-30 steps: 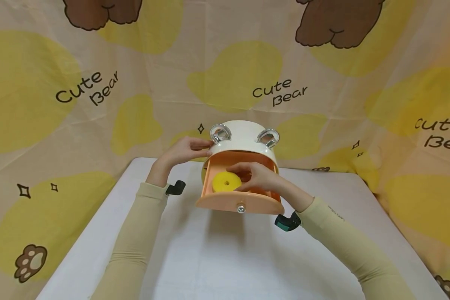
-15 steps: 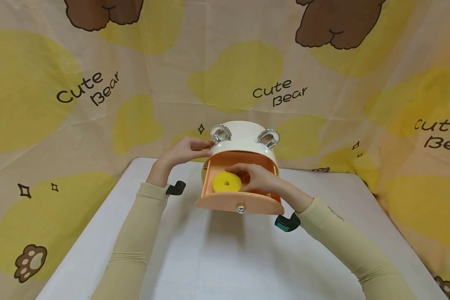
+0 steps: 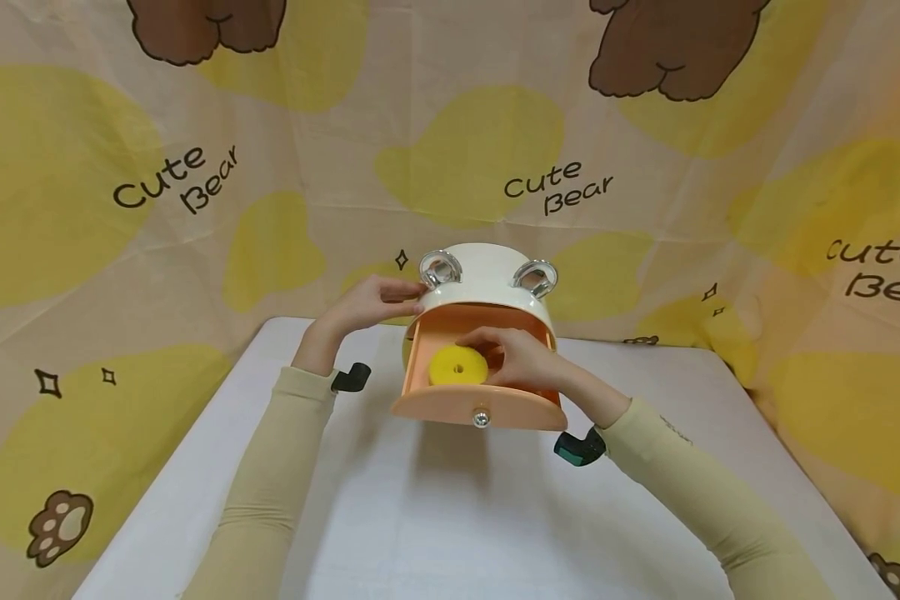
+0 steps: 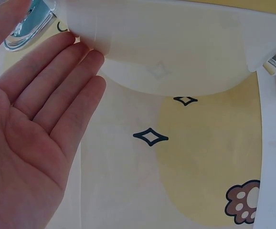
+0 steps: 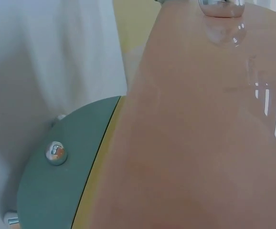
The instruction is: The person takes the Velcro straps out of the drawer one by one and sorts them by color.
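Note:
A small white cabinet (image 3: 487,271) with silver ear-shaped trims stands on the table, its orange upper drawer (image 3: 476,407) pulled out. Inside the drawer, towards its left, is a thick yellow disc (image 3: 450,364) with a small hole in its centre. My right hand (image 3: 521,357) reaches in from the right and holds the disc by its right side, fingers at the back rim; the thumb is largely hidden. My left hand (image 3: 371,300) rests its fingertips on the cabinet's left side. In the left wrist view its fingers (image 4: 66,90) lie fairly straight against the white shell.
Below the orange drawer, a green drawer front (image 5: 66,167) with a silver knob (image 5: 56,153) shows in the right wrist view, pushed in. A white cloth (image 3: 435,533) covers the table. A bear-print curtain (image 3: 450,125) hangs close behind the cabinet.
The right hand has closed in on the yellow disc's right side, and the disc has shifted slightly right within the drawer. The left hand and cabinet have stayed in place.

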### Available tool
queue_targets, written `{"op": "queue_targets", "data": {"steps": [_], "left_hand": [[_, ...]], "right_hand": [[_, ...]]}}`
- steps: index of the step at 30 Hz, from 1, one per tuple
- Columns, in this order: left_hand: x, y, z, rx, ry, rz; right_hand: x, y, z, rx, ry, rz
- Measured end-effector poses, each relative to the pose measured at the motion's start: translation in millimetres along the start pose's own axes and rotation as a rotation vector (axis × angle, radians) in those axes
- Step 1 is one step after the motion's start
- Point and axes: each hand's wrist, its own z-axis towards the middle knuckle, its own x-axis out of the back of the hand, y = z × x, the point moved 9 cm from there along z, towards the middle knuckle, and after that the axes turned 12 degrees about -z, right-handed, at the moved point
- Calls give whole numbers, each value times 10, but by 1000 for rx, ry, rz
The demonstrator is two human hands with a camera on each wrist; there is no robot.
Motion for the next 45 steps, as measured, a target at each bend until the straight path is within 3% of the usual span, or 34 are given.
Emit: {"op": "queue_targets", "data": {"steps": [12, 24, 45], "left_hand": [[-4, -8, -2, 13, -9, 1], [-16, 18, 6, -1, -19, 9], [-3, 21, -3, -1, -2, -20]], "right_hand": [[108, 117, -110, -80, 13, 94], [211, 174, -267, -106, 18, 183], [455, 352, -557, -154, 85, 159]]}}
